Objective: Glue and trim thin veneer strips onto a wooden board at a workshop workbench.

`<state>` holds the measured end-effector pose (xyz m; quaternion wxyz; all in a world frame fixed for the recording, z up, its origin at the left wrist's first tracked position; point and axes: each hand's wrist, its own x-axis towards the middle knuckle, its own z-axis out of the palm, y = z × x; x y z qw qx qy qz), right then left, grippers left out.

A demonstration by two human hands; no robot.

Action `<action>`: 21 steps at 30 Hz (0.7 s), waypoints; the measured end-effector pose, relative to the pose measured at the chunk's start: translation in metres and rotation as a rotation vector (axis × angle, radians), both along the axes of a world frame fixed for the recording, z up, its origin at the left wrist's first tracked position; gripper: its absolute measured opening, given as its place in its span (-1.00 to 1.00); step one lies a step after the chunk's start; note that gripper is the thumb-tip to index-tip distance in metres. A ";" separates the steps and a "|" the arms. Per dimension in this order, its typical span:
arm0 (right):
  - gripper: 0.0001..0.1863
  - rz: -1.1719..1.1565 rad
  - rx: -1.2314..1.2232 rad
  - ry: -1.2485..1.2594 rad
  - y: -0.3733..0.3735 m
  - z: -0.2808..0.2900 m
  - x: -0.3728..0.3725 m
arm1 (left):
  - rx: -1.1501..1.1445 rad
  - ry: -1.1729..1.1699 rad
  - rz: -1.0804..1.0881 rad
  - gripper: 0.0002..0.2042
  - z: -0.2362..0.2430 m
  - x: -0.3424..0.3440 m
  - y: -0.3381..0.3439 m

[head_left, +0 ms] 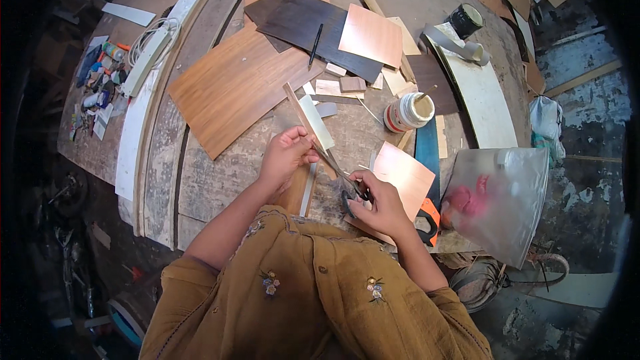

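Observation:
My left hand pinches the near end of a thin strip, brown along one edge and pale on its face, held slanting above the workbench. My right hand grips a pair of scissors, its fingers around the dark handles. The scissor blades point up and left to the strip's near end by my left fingers; whether they are cutting into it, I cannot tell. Beneath my hands lies a narrow brown board with a light stripe. Next to my right hand is a copper-toned sheet.
An open white jar with a stick in it stands right of centre. Nearby are a handsaw with an orange handle, a clear plastic bag and a dark can. Wood-grain sheets and small blocks cover the far bench.

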<state>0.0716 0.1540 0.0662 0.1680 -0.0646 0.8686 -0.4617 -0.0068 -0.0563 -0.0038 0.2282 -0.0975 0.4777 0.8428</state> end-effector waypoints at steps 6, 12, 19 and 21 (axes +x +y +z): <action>-0.59 -0.006 0.002 0.082 0.000 -0.005 0.002 | -0.013 -0.003 -0.053 -0.93 0.004 0.005 0.004; -0.63 0.002 0.008 0.055 0.000 0.003 0.003 | 0.027 -0.039 -0.040 -0.92 0.003 0.010 0.007; -0.64 -0.011 0.013 0.036 0.004 -0.002 0.007 | 0.065 -0.041 -0.045 -0.92 0.000 0.010 0.008; -0.64 -0.013 0.026 0.027 0.006 -0.003 0.008 | 0.064 -0.041 -0.051 -0.92 0.001 0.010 0.009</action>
